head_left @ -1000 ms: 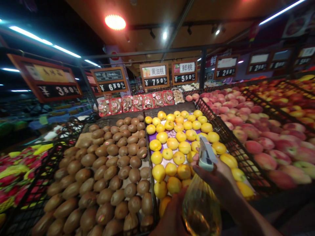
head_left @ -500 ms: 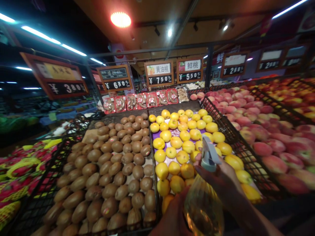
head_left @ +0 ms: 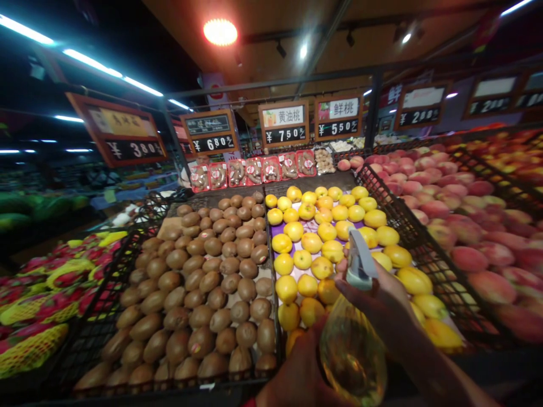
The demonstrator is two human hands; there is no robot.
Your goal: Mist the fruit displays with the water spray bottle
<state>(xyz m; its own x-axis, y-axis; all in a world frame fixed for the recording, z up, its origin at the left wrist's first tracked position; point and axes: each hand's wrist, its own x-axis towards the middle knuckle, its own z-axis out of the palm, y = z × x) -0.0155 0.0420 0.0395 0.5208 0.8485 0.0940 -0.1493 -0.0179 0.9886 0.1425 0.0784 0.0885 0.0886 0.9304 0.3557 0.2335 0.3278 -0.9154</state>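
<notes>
My right hand [head_left: 384,308] is closed round the neck of a clear spray bottle [head_left: 352,353] holding yellowish liquid. Its pale trigger head [head_left: 360,263] points up and away over the yellow fruit. My left hand [head_left: 299,376] cups the bottle's round body from below and the left. The bottle hangs above the near end of a black crate of yellow fruit [head_left: 318,237]. A crate of brown kiwis [head_left: 212,282] lies just to the left of it.
Pink peaches [head_left: 458,226] fill black crates on the right. Dragon fruit in yellow nets [head_left: 38,305] lie far left. Red trays of packed fruit [head_left: 254,169] line the back. Price signs [head_left: 284,123] hang overhead. A black mesh divider [head_left: 407,237] separates yellow fruit from peaches.
The view has swung a little to the left and the display has slid right in the picture. Both hands keep the same hold on the spray bottle.
</notes>
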